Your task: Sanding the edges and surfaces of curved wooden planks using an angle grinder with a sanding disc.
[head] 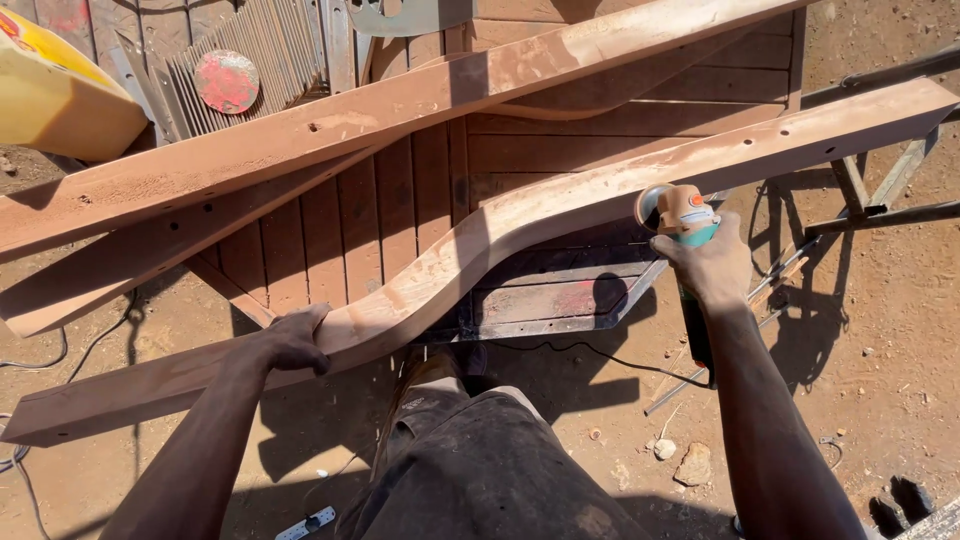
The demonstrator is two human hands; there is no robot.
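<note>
A long curved wooden beam (pixel 560 200) lies across a brown slatted wooden panel (pixel 380 210). My left hand (pixel 295 338) grips the beam's near edge at its lower left stretch. My right hand (pixel 712 268) holds an angle grinder (pixel 680 212) with a dusty orange and teal body. Its disc touches the near side of the beam to the right of the bend. The beam's top is pale with dust along the curve.
Two more wooden beams (pixel 300 130) lie across the panel behind. A yellow container (pixel 55 95) sits top left. A red disc (pixel 227 81) rests on a ribbed metal sheet. A metal frame (pixel 880 180) stands at right. A power cord (pixel 620 362) and stones lie on the dirt.
</note>
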